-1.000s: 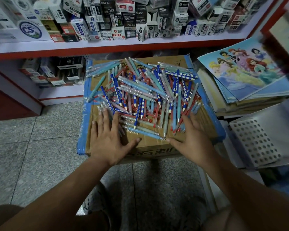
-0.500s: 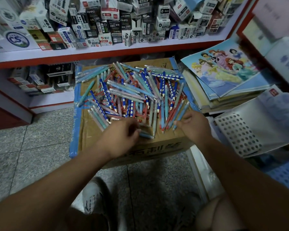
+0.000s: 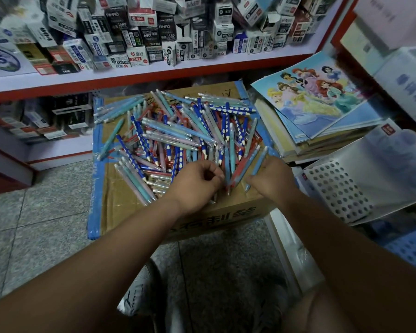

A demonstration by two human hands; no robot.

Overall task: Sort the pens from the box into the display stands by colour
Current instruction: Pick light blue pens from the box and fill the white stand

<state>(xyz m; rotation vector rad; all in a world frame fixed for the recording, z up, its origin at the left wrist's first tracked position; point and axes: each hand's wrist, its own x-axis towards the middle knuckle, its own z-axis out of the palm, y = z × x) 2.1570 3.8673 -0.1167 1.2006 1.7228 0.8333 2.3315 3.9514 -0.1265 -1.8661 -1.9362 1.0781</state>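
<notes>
On cardboard (image 3: 123, 198) (by shelves (image 3: 154, 73)) lie pens (image 3: 178, 131), perhaps wrapped.

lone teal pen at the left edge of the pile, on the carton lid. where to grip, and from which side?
Pinch the teal pen mid-barrel, coming from above and its left. It lies flat and slanted on the carton, apart from the other pens, with only lid surface on its left. The left hand looks nearer.
</notes>
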